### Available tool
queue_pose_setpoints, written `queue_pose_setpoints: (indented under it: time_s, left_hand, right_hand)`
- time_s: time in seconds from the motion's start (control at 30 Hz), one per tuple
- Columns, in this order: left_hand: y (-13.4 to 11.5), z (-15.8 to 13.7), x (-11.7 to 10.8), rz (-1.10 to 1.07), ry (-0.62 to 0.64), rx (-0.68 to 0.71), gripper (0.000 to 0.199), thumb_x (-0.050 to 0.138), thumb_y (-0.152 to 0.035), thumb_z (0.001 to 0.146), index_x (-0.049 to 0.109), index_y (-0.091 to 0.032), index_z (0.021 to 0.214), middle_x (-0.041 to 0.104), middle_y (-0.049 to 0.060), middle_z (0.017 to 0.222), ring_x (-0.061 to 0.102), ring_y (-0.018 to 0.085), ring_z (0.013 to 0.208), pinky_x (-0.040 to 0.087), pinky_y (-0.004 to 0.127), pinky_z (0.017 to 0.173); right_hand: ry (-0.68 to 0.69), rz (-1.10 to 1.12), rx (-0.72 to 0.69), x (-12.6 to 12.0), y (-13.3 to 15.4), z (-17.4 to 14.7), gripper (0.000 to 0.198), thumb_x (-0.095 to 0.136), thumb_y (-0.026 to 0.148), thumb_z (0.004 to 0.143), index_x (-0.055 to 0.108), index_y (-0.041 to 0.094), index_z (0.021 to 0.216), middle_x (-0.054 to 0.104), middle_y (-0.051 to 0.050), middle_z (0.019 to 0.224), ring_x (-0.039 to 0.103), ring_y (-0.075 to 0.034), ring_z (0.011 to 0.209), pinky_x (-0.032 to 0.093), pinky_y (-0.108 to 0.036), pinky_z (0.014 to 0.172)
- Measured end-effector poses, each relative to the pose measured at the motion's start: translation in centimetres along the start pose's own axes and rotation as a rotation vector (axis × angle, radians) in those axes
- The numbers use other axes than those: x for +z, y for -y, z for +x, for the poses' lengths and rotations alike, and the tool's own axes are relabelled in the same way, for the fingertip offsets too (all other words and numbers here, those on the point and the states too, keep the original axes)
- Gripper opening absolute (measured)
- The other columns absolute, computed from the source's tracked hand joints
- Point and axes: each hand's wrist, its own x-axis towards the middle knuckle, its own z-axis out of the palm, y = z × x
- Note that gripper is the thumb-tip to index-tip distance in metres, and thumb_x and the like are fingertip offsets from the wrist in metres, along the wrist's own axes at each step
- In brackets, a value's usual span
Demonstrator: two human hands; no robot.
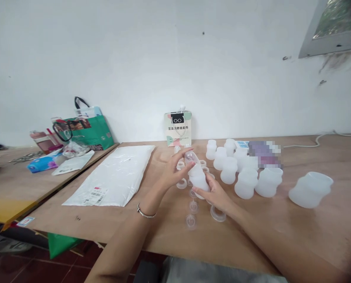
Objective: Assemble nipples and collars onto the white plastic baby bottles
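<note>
A translucent white baby bottle point(198, 179) with a clear domed cap point(192, 157) is between my hands, tilted over the table. My left hand point(175, 171) has its thumb and fingers around the cap at the top. Lower down, my right hand point(218, 193) grips the bottle's waisted body. Below and behind it lie several whitish rings point(181, 183) and small clear dome-shaped pieces point(191, 221), partly hidden by my hands. A larger clear ring point(217, 213) lies beside my right wrist. Several open waisted bottle bodies point(246, 182) stand to the right, one point(310, 190) apart from the others.
A white plastic mailer point(113, 173) lies flat on the wooden table point(169, 232) at left. By the wall stand a paper bag point(178, 129) and, on the neighbouring table, a green bag point(95, 131). A cable point(311, 144) runs along the back right, near a pixelated item point(264, 153).
</note>
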Motion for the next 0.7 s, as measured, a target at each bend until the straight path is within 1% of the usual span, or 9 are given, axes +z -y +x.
queue_pose_setpoints:
  time_s: [0.17,0.27,0.37,0.5,0.7]
  left_hand:
    - [0.0,-0.5,0.1,0.038,0.065,-0.038,0.037,0.053,-0.031,0.080,0.055,-0.023,0.116,0.062,0.004,0.109,0.055,0.021,0.096,0.037,0.034,0.092]
    - [0.7,-0.7,0.5,0.013,0.075,-0.029,0.039,0.051,-0.033,0.081,0.052,-0.024,0.119,0.061,0.005,0.110,0.055,0.020,0.096,0.036,0.035,0.093]
    - [1.6,-0.7,1.1,-0.040,0.054,-0.013,0.039,0.049,-0.034,0.082,0.051,-0.024,0.120,0.058,0.005,0.116,0.053,0.020,0.102,0.037,0.034,0.093]
    - [2.8,-0.9,2.2,-0.124,-0.010,0.031,0.037,0.051,-0.032,0.081,0.052,-0.025,0.118,0.055,0.005,0.121,0.049,0.020,0.111,0.034,0.034,0.098]
    - [3.4,-1.3,3.0,-0.159,-0.047,-0.009,0.036,0.052,-0.032,0.080,0.053,-0.024,0.115,0.056,0.005,0.118,0.051,0.019,0.106,0.037,0.033,0.095]
  right_hand:
    - [-0.020,0.034,-0.030,0.1,0.1,-0.1,0.054,0.064,0.038,0.072,0.044,0.025,0.121,0.056,-0.006,0.118,0.054,-0.022,0.106,0.047,-0.036,0.085]
    - [-0.031,0.018,-0.048,0.2,0.2,-0.2,0.054,0.064,0.039,0.072,0.046,0.024,0.120,0.058,-0.006,0.115,0.055,-0.022,0.104,0.048,-0.037,0.084]
    - [-0.056,-0.006,-0.036,0.3,0.1,-0.3,0.051,0.063,0.041,0.071,0.048,0.023,0.116,0.060,-0.007,0.110,0.057,-0.023,0.101,0.048,-0.037,0.082]
    - [-0.100,0.005,-0.066,0.3,-0.3,-0.4,0.046,0.062,0.042,0.072,0.052,0.021,0.112,0.061,-0.007,0.110,0.057,-0.024,0.099,0.048,-0.036,0.080]
    - [-0.116,0.024,-0.044,0.7,-0.1,-0.6,0.044,0.063,0.040,0.073,0.053,0.020,0.111,0.063,-0.006,0.106,0.058,-0.022,0.096,0.047,-0.035,0.081]
